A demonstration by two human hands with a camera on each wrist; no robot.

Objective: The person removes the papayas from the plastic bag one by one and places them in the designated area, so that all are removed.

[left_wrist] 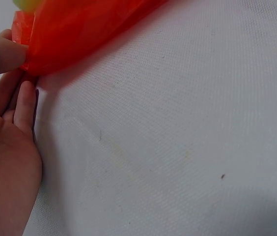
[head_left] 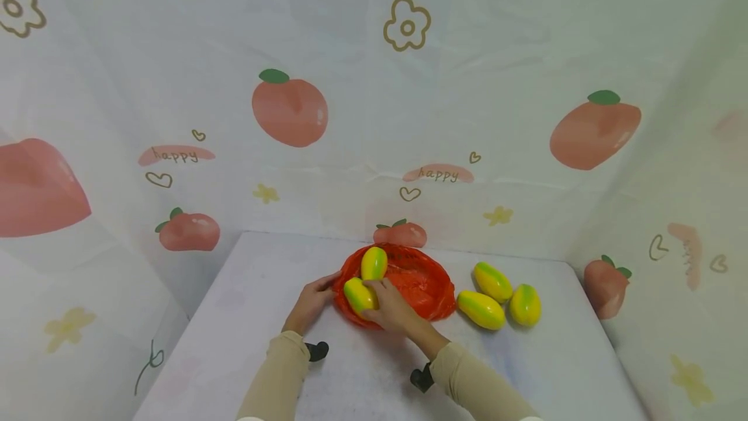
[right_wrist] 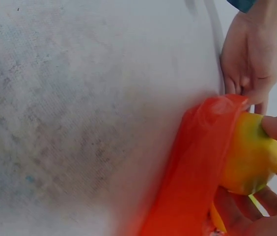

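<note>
A red plastic bag (head_left: 417, 288) lies spread wide on the table, its mouth facing up. My left hand (head_left: 311, 304) pinches the bag's left edge between thumb and fingers, as the left wrist view shows the hand (left_wrist: 11, 132) at the red film (left_wrist: 84, 34). With my right hand (head_left: 394, 307) I grip a glossy yellow mango (head_left: 358, 296) with a green streak, over the bag's left part. The right wrist view shows this mango (right_wrist: 251, 152) between thumb and fingers, beside the bag's rim (right_wrist: 192, 162). Another mango (head_left: 374, 264) lies inside the bag, just behind it.
To the right of the bag lie three more yellow-green mangoes (head_left: 481, 310), grouped close together. A white cloth covers the table (head_left: 234, 343). Printed curtains (head_left: 362, 115) with fruit and flower patterns close off the back and sides.
</note>
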